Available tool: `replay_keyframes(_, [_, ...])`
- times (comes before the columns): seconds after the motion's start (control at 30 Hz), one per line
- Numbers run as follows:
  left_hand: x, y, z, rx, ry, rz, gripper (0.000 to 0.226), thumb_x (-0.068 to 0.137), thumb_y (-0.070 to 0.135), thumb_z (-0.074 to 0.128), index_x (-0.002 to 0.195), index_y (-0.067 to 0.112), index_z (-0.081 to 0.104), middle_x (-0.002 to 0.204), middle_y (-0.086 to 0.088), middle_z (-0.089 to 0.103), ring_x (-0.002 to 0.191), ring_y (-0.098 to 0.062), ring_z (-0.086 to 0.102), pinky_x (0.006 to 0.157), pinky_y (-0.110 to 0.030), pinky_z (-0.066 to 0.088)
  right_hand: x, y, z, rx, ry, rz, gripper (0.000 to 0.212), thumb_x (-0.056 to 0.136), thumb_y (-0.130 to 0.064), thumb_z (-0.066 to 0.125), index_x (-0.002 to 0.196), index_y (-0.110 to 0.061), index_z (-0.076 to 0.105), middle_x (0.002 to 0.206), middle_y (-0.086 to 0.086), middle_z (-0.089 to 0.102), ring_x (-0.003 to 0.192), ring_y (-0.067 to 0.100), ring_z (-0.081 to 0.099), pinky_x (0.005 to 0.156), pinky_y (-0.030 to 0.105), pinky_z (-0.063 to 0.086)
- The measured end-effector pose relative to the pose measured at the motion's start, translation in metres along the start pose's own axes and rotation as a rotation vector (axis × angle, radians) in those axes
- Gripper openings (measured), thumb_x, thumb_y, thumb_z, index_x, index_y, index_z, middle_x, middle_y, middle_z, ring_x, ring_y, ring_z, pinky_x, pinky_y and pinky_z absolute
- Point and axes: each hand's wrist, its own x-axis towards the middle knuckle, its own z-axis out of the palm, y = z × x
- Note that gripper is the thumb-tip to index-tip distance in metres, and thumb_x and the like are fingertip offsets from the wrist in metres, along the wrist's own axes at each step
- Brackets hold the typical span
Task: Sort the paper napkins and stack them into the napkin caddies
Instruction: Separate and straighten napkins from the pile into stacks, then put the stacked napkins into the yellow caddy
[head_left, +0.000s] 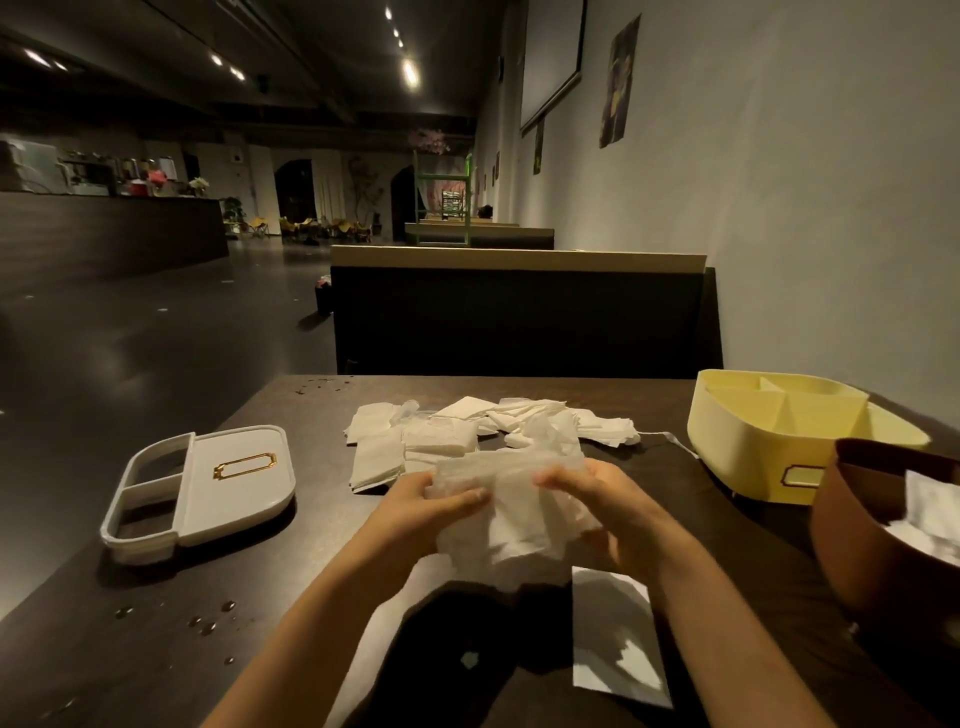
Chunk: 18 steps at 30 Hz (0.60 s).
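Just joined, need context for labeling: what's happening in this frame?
A person grips a bunch of napkins with the left hand and right hand over the table. A loose pile lies just beyond. The yellow caddy at right shows no napkins; the brown bowl nearer holds some. A grey tray sits at left.

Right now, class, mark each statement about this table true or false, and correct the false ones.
1. Both the left hand and the right hand hold the napkin bundle. True.
2. The yellow caddy is packed with napkins. False: no napkins show in its compartments.
3. The grey tray lies left of the napkin pile. True.
4. The brown bowl is empty. False: white paper lies inside it.
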Motion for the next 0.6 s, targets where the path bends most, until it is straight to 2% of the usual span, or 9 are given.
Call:
replay_keyframes(0.07, [0.007,0.008,0.006,-0.002,-0.029,-0.047,0.012,0.082,0.013,0.067,0.093,0.010,0.065,0.077,-0.002,0.074,0.070,-0.013,0.071,0.070,-0.033,0.058,-0.008,-0.009,-0.015,-0.013,-0.010,0.002,0.026,0.080,-0.014,0.069,0.103,-0.004,0.063,0.096,0.009,0.065,0.083,0.018,0.060,0.061,0.027,0.051])
replay_keyframes(0.17, [0.021,0.022,0.027,0.027,-0.094,-0.062,0.012,0.085,0.017,0.063,0.093,0.008,0.064,0.083,-0.006,0.068,0.071,-0.014,0.068,0.067,-0.029,0.057,-0.013,-0.024,-0.038,-0.055,0.078,0.025,0.011,0.081,-0.009,0.069,0.089,-0.007,0.063,0.092,0.008,0.065,0.080,0.016,0.060,0.058,0.026,0.051])
replay_keyframes(0.27, [0.042,0.037,0.059,0.096,-0.162,-0.018,0.011,0.089,0.021,0.059,0.093,0.012,0.063,0.091,-0.007,0.062,0.080,-0.016,0.060,0.065,-0.021,0.055,-0.015,-0.044,-0.069,-0.127,0.191,0.061,0.022,0.080,-0.016,0.072,0.097,-0.006,0.061,0.095,0.009,0.062,0.082,0.019,0.059,0.052,0.023,0.052])
replay_keyframes(0.33, [0.061,0.046,0.080,0.112,-0.175,-0.023,0.013,0.088,0.025,0.061,0.094,0.013,0.062,0.094,-0.008,0.060,0.081,-0.016,0.059,0.066,-0.020,0.055,-0.016,-0.058,-0.091,-0.136,0.265,0.066,0.032,0.078,-0.017,0.073,0.104,-0.003,0.060,0.098,0.010,0.061,0.084,0.022,0.060,0.057,0.027,0.055])
replay_keyframes(0.47, [0.118,0.065,0.132,0.095,-0.259,-0.090,0.037,0.081,0.033,0.069,0.107,0.009,0.062,0.110,-0.016,0.059,0.088,-0.023,0.064,0.074,-0.030,0.057,-0.016,-0.088,-0.150,-0.014,0.376,0.087,0.033,0.079,-0.011,0.072,0.107,-0.001,0.058,0.094,0.012,0.061,0.078,0.022,0.062,0.049,0.028,0.055])
replay_keyframes(0.53, [0.143,0.075,0.164,0.032,-0.281,-0.140,0.032,0.080,0.029,0.071,0.103,0.008,0.063,0.112,-0.018,0.060,0.093,-0.027,0.065,0.079,-0.037,0.058,-0.015,-0.100,-0.179,-0.008,0.417,0.111,0.035,0.080,-0.009,0.070,0.110,0.001,0.055,0.088,0.013,0.059,0.073,0.023,0.061,0.050,0.029,0.054])
replay_keyframes(0.6, [0.163,0.084,0.201,0.011,-0.310,-0.211,0.028,0.082,0.026,0.071,0.102,0.007,0.062,0.107,-0.017,0.060,0.091,-0.027,0.064,0.075,-0.037,0.058,-0.011,-0.105,-0.213,-0.030,0.481,0.133,0.037,0.081,-0.009,0.070,0.112,0.000,0.052,0.086,0.014,0.057,0.071,0.023,0.059,0.045,0.029,0.055])
